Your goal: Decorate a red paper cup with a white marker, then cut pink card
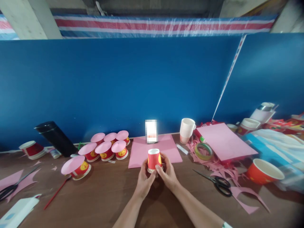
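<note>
Between my two hands is a red paper cup (153,158), turned upside down, with a yellow print on its right side. My left hand (145,177) is closed around the left of the cup, and my right hand (167,172) grips it from the right. Both thumbs press on the front near the rim. Behind the cup lies a pink paper sheet (140,152). A small white object (151,131), pixelated over, stands upright at the sheet's far edge. To the left sit several upturned red cups topped with pink paper cones (103,147).
On the right are stacked white cups (187,128), a tape roll (203,151), scissors (222,185), pink paper (226,142), paper scraps and an orange-red bowl (264,172). At left lie a black bottle (55,137), a red stick (57,193) and more scissors (9,191). A blue partition (133,82) stands behind.
</note>
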A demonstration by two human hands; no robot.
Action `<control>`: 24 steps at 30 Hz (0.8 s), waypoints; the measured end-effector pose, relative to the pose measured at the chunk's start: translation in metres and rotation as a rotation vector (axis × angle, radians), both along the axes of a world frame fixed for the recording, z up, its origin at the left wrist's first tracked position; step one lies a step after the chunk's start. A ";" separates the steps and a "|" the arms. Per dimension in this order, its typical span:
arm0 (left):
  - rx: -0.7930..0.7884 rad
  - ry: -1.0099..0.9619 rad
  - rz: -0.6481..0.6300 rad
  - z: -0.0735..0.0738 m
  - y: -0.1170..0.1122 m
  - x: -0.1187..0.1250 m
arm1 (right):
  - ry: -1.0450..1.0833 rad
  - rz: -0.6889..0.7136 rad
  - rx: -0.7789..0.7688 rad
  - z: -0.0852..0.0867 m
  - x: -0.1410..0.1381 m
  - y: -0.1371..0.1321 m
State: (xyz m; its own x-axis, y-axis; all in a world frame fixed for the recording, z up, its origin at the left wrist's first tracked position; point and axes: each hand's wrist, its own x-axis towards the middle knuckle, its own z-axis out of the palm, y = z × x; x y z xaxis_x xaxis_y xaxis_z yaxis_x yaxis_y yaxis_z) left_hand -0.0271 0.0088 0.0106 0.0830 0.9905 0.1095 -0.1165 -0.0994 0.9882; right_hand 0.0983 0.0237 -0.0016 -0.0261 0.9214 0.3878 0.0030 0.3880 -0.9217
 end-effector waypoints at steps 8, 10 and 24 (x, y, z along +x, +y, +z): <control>0.031 0.008 0.017 -0.002 0.000 0.000 | 0.007 0.011 -0.020 -0.002 0.000 0.001; 0.030 0.003 0.015 -0.002 0.000 0.000 | 0.010 0.010 -0.020 -0.003 0.000 0.001; 0.016 -0.015 0.007 0.002 -0.001 0.001 | 0.004 -0.001 -0.030 0.001 -0.001 0.000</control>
